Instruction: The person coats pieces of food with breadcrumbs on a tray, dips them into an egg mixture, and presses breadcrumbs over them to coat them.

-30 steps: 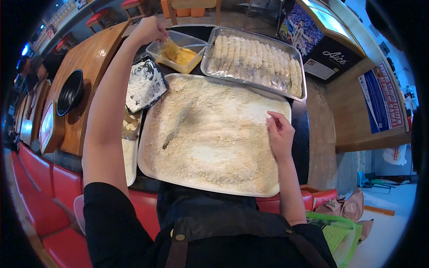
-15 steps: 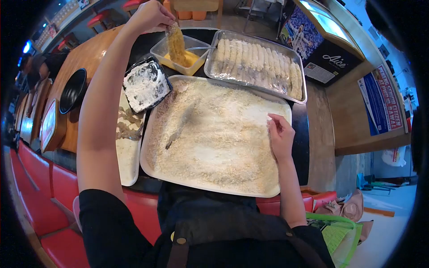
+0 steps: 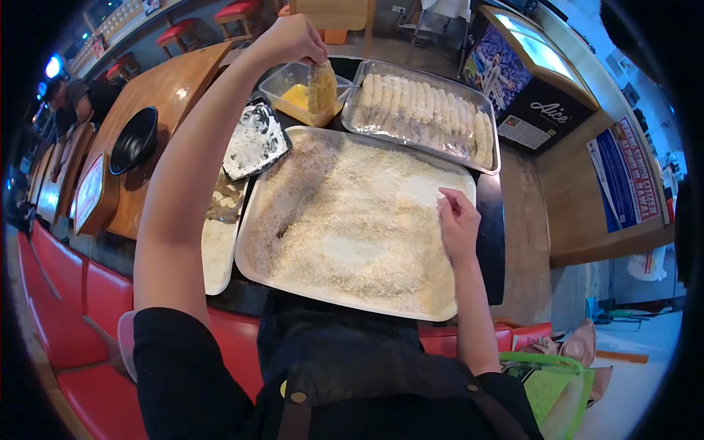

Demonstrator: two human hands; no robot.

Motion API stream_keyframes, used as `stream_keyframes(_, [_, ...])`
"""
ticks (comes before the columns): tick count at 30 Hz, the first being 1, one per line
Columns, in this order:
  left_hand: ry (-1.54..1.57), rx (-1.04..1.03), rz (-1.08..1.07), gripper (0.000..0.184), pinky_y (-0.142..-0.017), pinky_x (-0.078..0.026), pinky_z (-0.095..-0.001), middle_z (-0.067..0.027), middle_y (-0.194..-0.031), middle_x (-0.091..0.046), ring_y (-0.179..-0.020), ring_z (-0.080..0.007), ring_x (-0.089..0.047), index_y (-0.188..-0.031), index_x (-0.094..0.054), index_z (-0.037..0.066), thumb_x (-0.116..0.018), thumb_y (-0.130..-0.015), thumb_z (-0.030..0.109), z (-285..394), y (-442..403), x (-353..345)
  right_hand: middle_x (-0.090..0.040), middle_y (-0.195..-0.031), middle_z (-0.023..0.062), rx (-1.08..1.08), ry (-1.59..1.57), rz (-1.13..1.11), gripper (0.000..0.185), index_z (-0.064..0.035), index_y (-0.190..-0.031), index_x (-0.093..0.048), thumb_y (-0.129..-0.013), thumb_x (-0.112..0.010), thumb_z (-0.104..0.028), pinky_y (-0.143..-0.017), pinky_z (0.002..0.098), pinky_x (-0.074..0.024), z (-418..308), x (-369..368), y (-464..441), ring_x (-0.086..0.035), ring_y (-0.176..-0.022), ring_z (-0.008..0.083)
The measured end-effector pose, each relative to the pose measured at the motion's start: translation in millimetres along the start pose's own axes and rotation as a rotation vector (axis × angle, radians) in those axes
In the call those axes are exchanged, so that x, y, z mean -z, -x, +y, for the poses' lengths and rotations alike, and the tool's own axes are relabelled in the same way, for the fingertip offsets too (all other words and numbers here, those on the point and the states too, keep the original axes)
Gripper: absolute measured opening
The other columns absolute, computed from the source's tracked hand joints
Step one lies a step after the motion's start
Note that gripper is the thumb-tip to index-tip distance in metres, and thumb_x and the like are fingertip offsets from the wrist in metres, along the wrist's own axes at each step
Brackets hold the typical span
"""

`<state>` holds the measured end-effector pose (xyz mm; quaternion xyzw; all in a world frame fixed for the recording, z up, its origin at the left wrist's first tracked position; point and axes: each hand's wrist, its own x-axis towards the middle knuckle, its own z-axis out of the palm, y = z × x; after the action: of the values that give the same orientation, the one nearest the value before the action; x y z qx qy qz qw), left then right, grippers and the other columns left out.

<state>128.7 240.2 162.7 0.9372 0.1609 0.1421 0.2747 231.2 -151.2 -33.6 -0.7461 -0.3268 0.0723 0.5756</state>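
Note:
My left hand (image 3: 302, 42) pinches the top end of an egg-coated shrimp (image 3: 321, 89), which hangs upright at the right side of a plastic tub (image 3: 273, 94) of yellow egg wash (image 3: 297, 95). Below lies a large white tray (image 3: 246, 265) of breadcrumbs (image 3: 359, 249). A dark shrimp tail (image 3: 282, 230) shows among the crumbs at the left; its body is hard to make out in the shadow. My right hand (image 3: 460, 220) hovers by the tray's right edge, fingers loosely curled and slightly apart, with nothing visible in them.
Behind the crumbs, a metal tray (image 3: 493, 165) holds rows of breaded shrimp (image 3: 411, 99). A black dish of white flour (image 3: 253, 143) and a pale tray (image 3: 218, 260) with uncoated shrimp (image 3: 227, 196) stand left. A black bowl (image 3: 134, 143) sits on the wooden table (image 3: 172, 92).
My left hand has moved right and slightly down with the hanging shrimp, from the middle of the tub toward its right side. My right hand stays almost still; its fingers have loosened slightly.

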Motion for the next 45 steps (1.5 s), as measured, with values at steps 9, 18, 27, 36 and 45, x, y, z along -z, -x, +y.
stream_keyframes(9, [0.107, 0.143, 0.137, 0.018, -0.064, -0.055, -0.0239, -0.0072, -0.078, -0.073, -0.066, -0.0108, -0.068, -0.09, -0.077, 0.002, -0.075, -0.077, 0.015, -29.8, 35.2, -7.9, -0.058, -0.076, -0.003, -0.004, 0.057, -0.013, 0.018, 0.0, -0.109, -0.066, -0.093, -0.058, -0.002, -0.059, 0.019, -0.0398, -4.4, 1.6, 0.3, -0.049, -0.066, 0.0032])
stream_keyframes(18, [0.133, 0.212, 0.366, 0.02, -0.066, -0.053, -0.0252, -0.0076, -0.075, -0.073, -0.066, -0.0109, -0.068, -0.092, -0.078, 0.006, -0.075, -0.077, 0.018, -27.5, 80.9, -26.8, -0.064, -0.082, 0.0042, -0.046, 0.074, -0.013, 0.018, 0.0, -0.107, -0.068, -0.09, -0.061, -0.004, -0.068, 0.0232, -0.046, -9.4, 1.1, 0.7, -0.055, -0.073, 0.0091])
stream_keyframes(27, [0.016, -0.008, 0.204, 0.02, -0.062, -0.057, -0.0236, -0.0082, -0.07, -0.072, -0.061, -0.011, -0.069, -0.081, -0.075, -0.003, -0.075, -0.073, 0.015, -24.1, 2.2, 4.4, -0.065, -0.085, 0.0079, 0.029, 0.105, -0.001, 0.018, 0.0001, -0.106, -0.067, -0.089, -0.061, -0.001, -0.069, 0.0267, -0.0487, -4.9, 0.7, 2.3, -0.06, -0.073, 0.0138])
stream_keyframes(36, [0.05, 0.103, 0.149, 0.016, -0.067, -0.058, -0.0255, -0.0086, -0.077, -0.073, -0.067, -0.013, -0.07, -0.086, -0.076, -0.001, -0.074, -0.077, 0.013, -19.0, 25.4, -4.6, -0.064, -0.091, 0.0147, 0.521, 0.236, -0.247, 0.02, -0.001, -0.101, -0.067, -0.081, -0.063, 0.001, -0.077, 0.0366, -0.0512, -87.9, -35.2, 11.9, -0.063, -0.087, 0.0291])
stream_keyframes(45, [0.089, 0.102, 0.266, 0.018, -0.066, -0.056, -0.0239, -0.0078, -0.075, -0.073, -0.067, -0.0112, -0.07, -0.089, -0.077, 0.0, -0.074, -0.077, 0.013, -18.3, 28.8, 3.6, -0.066, -0.089, 0.0138, 0.597, 0.081, -0.195, 0.018, -0.0024, -0.097, -0.069, -0.08, -0.066, -0.007, -0.074, 0.0354, -0.0521, -118.5, -127.3, -105.0, -0.065, -0.082, 0.0259])
